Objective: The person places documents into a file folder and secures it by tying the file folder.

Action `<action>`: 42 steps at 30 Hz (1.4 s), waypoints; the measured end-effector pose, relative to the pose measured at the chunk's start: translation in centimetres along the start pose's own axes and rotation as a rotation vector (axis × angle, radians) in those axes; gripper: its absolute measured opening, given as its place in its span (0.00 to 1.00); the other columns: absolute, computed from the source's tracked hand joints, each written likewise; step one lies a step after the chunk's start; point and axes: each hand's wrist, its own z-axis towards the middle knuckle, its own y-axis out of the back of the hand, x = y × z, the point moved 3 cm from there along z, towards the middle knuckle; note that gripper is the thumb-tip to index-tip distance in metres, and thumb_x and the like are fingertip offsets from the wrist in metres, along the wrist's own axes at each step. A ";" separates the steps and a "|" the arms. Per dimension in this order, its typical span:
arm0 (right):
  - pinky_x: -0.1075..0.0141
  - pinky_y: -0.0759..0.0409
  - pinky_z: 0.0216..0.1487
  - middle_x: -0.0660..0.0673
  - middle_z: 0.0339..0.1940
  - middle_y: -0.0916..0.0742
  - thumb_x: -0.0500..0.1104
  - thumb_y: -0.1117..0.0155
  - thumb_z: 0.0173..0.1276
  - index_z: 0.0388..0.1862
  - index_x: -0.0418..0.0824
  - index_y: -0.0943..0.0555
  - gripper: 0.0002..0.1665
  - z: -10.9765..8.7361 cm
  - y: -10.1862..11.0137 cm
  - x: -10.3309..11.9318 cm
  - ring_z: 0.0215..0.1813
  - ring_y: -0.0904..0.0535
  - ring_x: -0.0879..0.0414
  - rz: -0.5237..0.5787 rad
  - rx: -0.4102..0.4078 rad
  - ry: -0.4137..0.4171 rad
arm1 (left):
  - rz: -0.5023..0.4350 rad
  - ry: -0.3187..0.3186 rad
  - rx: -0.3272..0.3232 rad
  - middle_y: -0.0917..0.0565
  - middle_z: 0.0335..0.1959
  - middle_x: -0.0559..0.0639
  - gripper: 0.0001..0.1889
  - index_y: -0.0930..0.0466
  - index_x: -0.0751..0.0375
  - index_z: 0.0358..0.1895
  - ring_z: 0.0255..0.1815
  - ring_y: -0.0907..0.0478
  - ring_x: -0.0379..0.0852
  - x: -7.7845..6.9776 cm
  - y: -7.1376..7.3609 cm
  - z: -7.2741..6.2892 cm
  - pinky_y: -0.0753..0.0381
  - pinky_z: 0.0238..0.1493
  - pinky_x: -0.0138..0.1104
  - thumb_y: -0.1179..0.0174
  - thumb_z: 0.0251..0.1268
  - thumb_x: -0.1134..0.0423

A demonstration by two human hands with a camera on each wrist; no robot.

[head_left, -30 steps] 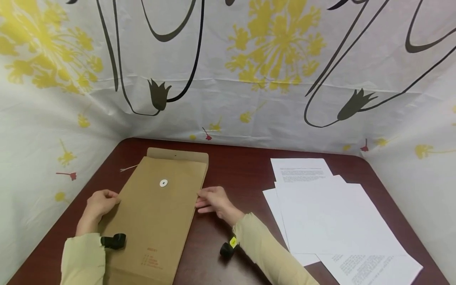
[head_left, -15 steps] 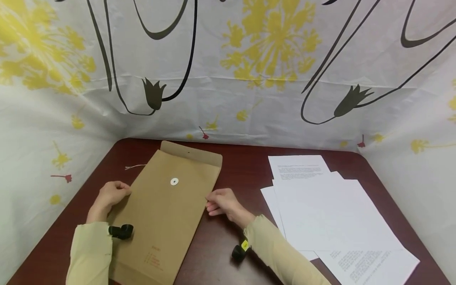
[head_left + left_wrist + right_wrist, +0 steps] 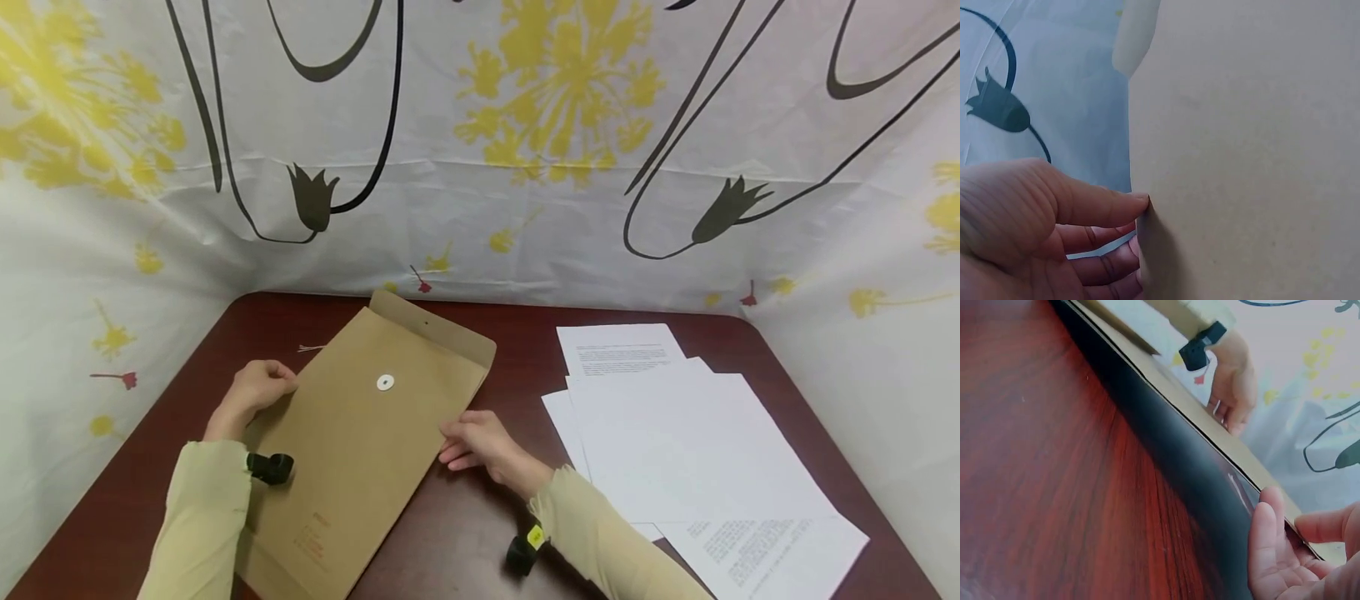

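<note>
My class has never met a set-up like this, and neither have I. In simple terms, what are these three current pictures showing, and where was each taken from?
There is no robot here: a person works with two bare hands, the left hand and the right hand. The wide picture comes from a camera on the head, looking forward and down. The two close ones come from cameras on the wrists, seen in the wide picture as small black devices by the sleeves.

The hands pinch opposite long edges of a brown envelope. Its flap is open, and a white disc sits on its front. To its right, overlapping paper sheets, some printed, lie on a dark red-brown table. Behind is a pale, flower-patterned cloth.
</note>
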 end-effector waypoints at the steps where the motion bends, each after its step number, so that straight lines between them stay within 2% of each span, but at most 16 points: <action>1: 0.69 0.21 0.22 0.45 0.20 0.19 0.36 0.43 0.63 0.29 0.35 0.27 0.05 -0.1 0.0 -0.1 0.21 0.20 0.59 0.015 -0.003 0.002 | 0.002 -0.005 -0.002 0.27 0.39 0.64 0.10 0.25 0.71 0.39 0.34 0.31 0.53 -0.1 -0.1 0.1 0.31 0.29 0.36 0.45 0.61 0.65; 5: 0.70 0.22 0.22 0.44 0.18 0.18 0.33 0.46 0.63 0.28 0.37 0.31 0.05 -0.3 0.4 0.0 0.20 0.19 0.58 0.070 -0.041 0.023 | -0.003 -0.030 -0.008 0.25 0.37 0.63 0.11 0.25 0.71 0.39 0.34 0.30 0.53 -0.6 -0.5 0.2 0.30 0.29 0.36 0.43 0.60 0.64; 8: 0.71 0.23 0.21 0.45 0.16 0.18 0.31 0.47 0.63 0.28 0.37 0.32 0.05 -0.5 1.1 0.2 0.19 0.19 0.58 0.097 -0.074 0.033 | -0.015 -0.067 0.031 0.23 0.39 0.66 0.14 0.27 0.74 0.44 0.35 0.27 0.52 -0.8 -0.7 0.2 0.29 0.30 0.36 0.43 0.62 0.64; 13: 0.71 0.24 0.20 0.46 0.14 0.19 0.30 0.46 0.63 0.28 0.39 0.33 0.07 -0.7 2.6 0.5 0.18 0.20 0.59 0.114 -0.097 0.021 | -0.077 -0.141 0.156 0.22 0.46 0.70 0.19 0.31 0.77 0.52 0.40 0.24 0.52 -0.9 -1.0 -0.5 0.23 0.37 0.38 0.45 0.66 0.63; 16: 0.72 0.24 0.20 0.46 0.14 0.19 0.31 0.46 0.63 0.27 0.40 0.34 0.09 -1.0 3.6 0.6 0.18 0.20 0.59 0.108 -0.100 0.022 | -0.113 -0.181 0.228 0.22 0.47 0.68 0.20 0.32 0.77 0.54 0.43 0.23 0.52 -0.6 -1.2 -1.2 0.22 0.42 0.41 0.47 0.68 0.63; 19: 0.71 0.23 0.22 0.47 0.14 0.19 0.32 0.46 0.64 0.26 0.41 0.34 0.10 -1.3 4.3 0.8 0.18 0.20 0.60 0.103 -0.096 0.027 | -0.122 -0.196 0.280 0.21 0.45 0.64 0.20 0.32 0.77 0.55 0.43 0.23 0.52 0.1 -1.2 -2.0 0.22 0.43 0.42 0.48 0.69 0.63; 22: 0.72 0.23 0.23 0.47 0.15 0.19 0.32 0.46 0.65 0.26 0.41 0.35 0.11 -1.5 4.9 0.9 0.19 0.20 0.60 0.109 -0.093 0.035 | -0.122 -0.166 0.308 0.20 0.42 0.60 0.21 0.32 0.78 0.55 0.39 0.23 0.49 1.4 -1.0 -2.7 0.23 0.39 0.39 0.49 0.70 0.61; 24: 0.72 0.23 0.23 0.46 0.15 0.18 0.32 0.46 0.66 0.27 0.40 0.34 0.09 -1.5 5.1 0.9 0.19 0.20 0.60 0.119 -0.102 0.036 | -0.114 -0.126 0.304 0.20 0.41 0.60 0.22 0.32 0.79 0.55 0.37 0.23 0.47 2.4 -0.8 -3.1 0.23 0.37 0.37 0.50 0.71 0.59; 29: 0.72 0.23 0.23 0.46 0.15 0.18 0.31 0.48 0.66 0.32 0.38 0.30 0.05 -1.4 5.7 0.9 0.20 0.19 0.59 0.160 -0.146 0.045 | -0.133 -0.013 0.247 0.19 0.43 0.63 0.26 0.32 0.83 0.54 0.37 0.22 0.45 4.5 -0.2 -4.2 0.21 0.38 0.37 0.53 0.72 0.56; 32: 0.72 0.24 0.23 0.46 0.15 0.18 0.31 0.46 0.66 0.33 0.37 0.30 0.03 -1.4 5.9 0.9 0.20 0.19 0.59 0.185 -0.167 0.047 | -0.187 0.036 0.216 0.19 0.44 0.63 0.28 0.34 0.84 0.56 0.38 0.22 0.45 5.3 -0.1 -4.7 0.20 0.39 0.37 0.53 0.72 0.54; 35: 0.72 0.24 0.23 0.46 0.15 0.18 0.32 0.46 0.66 0.31 0.37 0.30 0.04 -1.5 5.9 0.9 0.20 0.19 0.59 0.196 -0.186 0.048 | -0.276 0.064 0.202 0.20 0.45 0.61 0.30 0.37 0.84 0.58 0.38 0.22 0.43 5.9 -0.1 -5.0 0.20 0.39 0.36 0.53 0.72 0.53; 38: 0.72 0.24 0.23 0.47 0.15 0.19 0.32 0.46 0.66 0.28 0.39 0.31 0.07 -1.7 5.9 1.0 0.21 0.19 0.59 0.203 -0.199 0.050 | -0.379 0.092 0.181 0.21 0.44 0.53 0.31 0.37 0.81 0.60 0.37 0.23 0.38 6.5 -0.1 -5.1 0.20 0.39 0.35 0.51 0.71 0.52; 40: 0.72 0.23 0.24 0.47 0.15 0.18 0.32 0.47 0.66 0.28 0.40 0.31 0.07 -1.7 5.9 0.9 0.21 0.19 0.59 0.212 -0.205 0.047 | -0.495 0.105 0.180 0.21 0.41 0.48 0.24 0.30 0.73 0.57 0.36 0.23 0.37 6.8 -0.1 -5.1 0.19 0.39 0.34 0.49 0.70 0.54; 42: 0.72 0.23 0.24 0.47 0.16 0.18 0.32 0.47 0.66 0.31 0.39 0.29 0.05 -1.7 5.9 0.9 0.21 0.19 0.59 0.226 -0.214 0.046 | -0.645 0.111 0.185 0.21 0.38 0.44 0.14 0.23 0.63 0.50 0.35 0.22 0.37 6.9 -0.1 -5.1 0.20 0.39 0.33 0.48 0.70 0.57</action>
